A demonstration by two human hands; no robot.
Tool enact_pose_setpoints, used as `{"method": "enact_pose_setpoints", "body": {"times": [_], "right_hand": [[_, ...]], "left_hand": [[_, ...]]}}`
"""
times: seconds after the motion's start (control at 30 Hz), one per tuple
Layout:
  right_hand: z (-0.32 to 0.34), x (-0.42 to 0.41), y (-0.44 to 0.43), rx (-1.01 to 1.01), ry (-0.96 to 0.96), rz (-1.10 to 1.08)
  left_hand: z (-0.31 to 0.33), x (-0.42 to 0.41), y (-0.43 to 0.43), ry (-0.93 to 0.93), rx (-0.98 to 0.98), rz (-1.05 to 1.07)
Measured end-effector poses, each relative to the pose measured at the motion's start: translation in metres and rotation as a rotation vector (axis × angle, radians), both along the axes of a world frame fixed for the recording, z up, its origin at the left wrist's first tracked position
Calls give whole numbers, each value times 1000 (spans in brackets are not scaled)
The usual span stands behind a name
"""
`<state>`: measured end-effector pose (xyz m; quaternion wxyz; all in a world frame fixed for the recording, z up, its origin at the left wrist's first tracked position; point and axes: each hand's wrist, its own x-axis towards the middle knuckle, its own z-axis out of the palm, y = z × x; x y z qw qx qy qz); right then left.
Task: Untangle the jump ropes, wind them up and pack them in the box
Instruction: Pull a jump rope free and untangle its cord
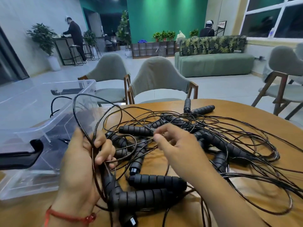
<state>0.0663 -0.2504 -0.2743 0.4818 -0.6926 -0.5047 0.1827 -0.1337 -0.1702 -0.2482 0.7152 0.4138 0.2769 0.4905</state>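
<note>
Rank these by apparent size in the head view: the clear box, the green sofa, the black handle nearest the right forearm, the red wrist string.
1. clear box, close to the camera
2. green sofa, shrunk by distance
3. black handle
4. red wrist string, similar length but thinner

A round wooden tabletop (pixel 237 110) fills the foreground. Two grey-green chairs (pixel 157 76) (pixel 109 66) stand just behind it, and a third (pixel 285 63) is off to the right. Further back, a green sofa (pixel 213 63) sits near a low shelf (pixel 150 49) topped with potted plants (pixel 164 35), against a green wall (pixel 164 17). One person (pixel 74 35) leans over a counter at the left. Another (pixel 207 29) stands behind the sofa. A window (pixel 275 17) is at upper right.
</note>
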Motion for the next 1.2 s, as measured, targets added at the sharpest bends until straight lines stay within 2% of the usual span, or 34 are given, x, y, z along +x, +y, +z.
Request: {"method": "enact_pose_setpoints", "body": {"times": [0.07,0.1,0.27,0.53,0.6,0.7,0.87,1.07,1.2], "right_hand": [[-10,19,1,-176,-381,-217],[-13,28,0,-243,-452,-296],[-10,57,-8,-331,-475,-465],[-23,58,-5,-445,-661,-365],[-24,58,-3,-381,-692,-387],[-25,54,0,-139,-655,-396],[-23,21,7,161,-449,-133],[-19,-15,6,431,-465,72],[-16,-20,5,509,-479,113]], "left_hand": [[1,0,-1,17,18,-5],[1,0,-2,36,32,-3],[-1,0,-4,119,137,66],[-7,-1,-2,180,215,56],[-7,0,-2,183,208,60],[-9,0,1,233,187,85],[-17,6,4,323,192,89],[-21,8,3,462,314,-38],[-23,10,0,544,417,-164]]}}
